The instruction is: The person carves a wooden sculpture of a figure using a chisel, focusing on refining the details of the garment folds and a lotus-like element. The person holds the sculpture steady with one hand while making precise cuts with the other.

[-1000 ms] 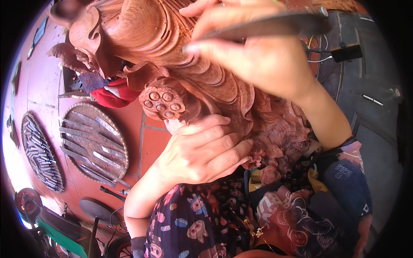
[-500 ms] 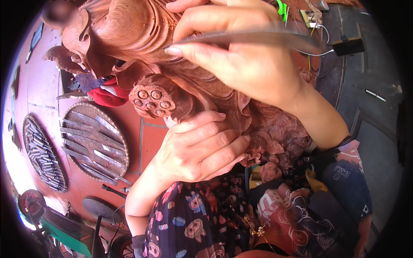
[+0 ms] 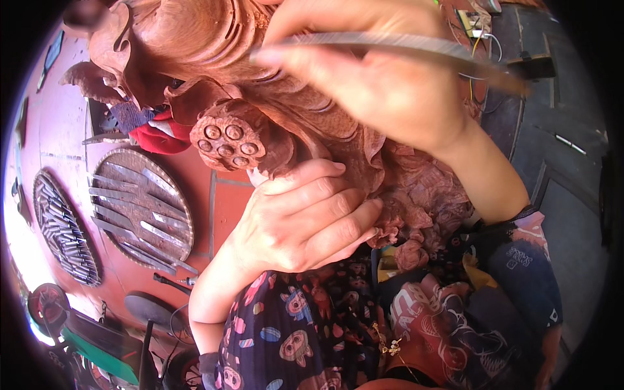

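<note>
A large reddish-brown wood carving (image 3: 188, 39) with flowing folds fills the top middle of the view. A carved lotus pod (image 3: 227, 140) with round seeds juts out at its left side. Just below the pod, my left hand (image 3: 305, 218) is wrapped round part of the carving, fingers curled close together. My right hand (image 3: 390, 91) is above the folds, closed on a long thin metal file (image 3: 390, 42), its tip at the carved surface by my fingertips. Motion blurs the file's right end.
Left on the red tiled floor, a round woven tray (image 3: 140, 214) holds several flat blades or files. Beside it an oval tray (image 3: 65, 227) is packed with slim metal tools. Red cloth (image 3: 161, 135) lies near the carving. A dark panel with a pen (image 3: 571, 144) is at right.
My right hand and the file have moved slightly up and right, and the file's right end has dropped. The left hand keeps its grip; the pod appears slightly higher and further left.
</note>
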Motion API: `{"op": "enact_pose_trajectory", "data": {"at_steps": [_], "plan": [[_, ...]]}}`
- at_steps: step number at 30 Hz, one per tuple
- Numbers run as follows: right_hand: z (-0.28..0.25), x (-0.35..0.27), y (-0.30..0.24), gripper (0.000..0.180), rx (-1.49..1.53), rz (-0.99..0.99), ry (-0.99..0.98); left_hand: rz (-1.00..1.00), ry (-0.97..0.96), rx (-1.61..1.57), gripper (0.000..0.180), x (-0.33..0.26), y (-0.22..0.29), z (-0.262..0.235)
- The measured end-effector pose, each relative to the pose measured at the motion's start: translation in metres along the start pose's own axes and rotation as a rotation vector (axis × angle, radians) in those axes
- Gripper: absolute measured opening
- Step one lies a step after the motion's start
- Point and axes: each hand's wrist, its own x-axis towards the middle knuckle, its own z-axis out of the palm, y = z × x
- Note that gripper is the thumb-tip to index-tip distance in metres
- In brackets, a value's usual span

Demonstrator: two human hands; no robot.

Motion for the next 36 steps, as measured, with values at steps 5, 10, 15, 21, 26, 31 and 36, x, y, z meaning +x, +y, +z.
{"op": "enact_pose_trajectory", "data": {"at_steps": [5, 10, 15, 21, 26, 31, 36], "plan": [[-0.012, 0.011, -0.007, 0.011, 0.070, -0.015, -0.025, -0.006, -0.002, 0.000, 0.026, 0.002, 0.002, -0.001], [-0.009, 0.017, 0.002, 0.010, 0.016, -0.265, 0.214, -0.010, -0.011, -0.001, 0.024, 0.001, 0.001, -0.002], [-0.024, 0.020, -0.021, 0.012, -0.219, -0.022, -0.117, 0.005, -0.010, -0.004, 0.024, 0.000, 0.000, -0.003], [-0.004, -0.005, -0.028, 0.019, -0.185, 0.093, -0.149, 0.009, -0.023, 0.015, 0.031, -0.005, 0.001, 0.001], [-0.010, 0.004, -0.022, 0.015, -0.078, 0.218, -0.188, 0.002, -0.041, 0.027, 0.030, -0.005, 0.002, -0.003], [-0.009, 0.003, -0.028, 0.013, -0.067, 0.230, -0.157, 0.014, -0.034, 0.050, 0.028, -0.002, 0.002, -0.003], [-0.007, 0.005, 0.000, 0.009, -0.064, 0.052, -0.010, -0.006, -0.028, 0.028, 0.027, -0.001, 0.002, -0.001]]}}
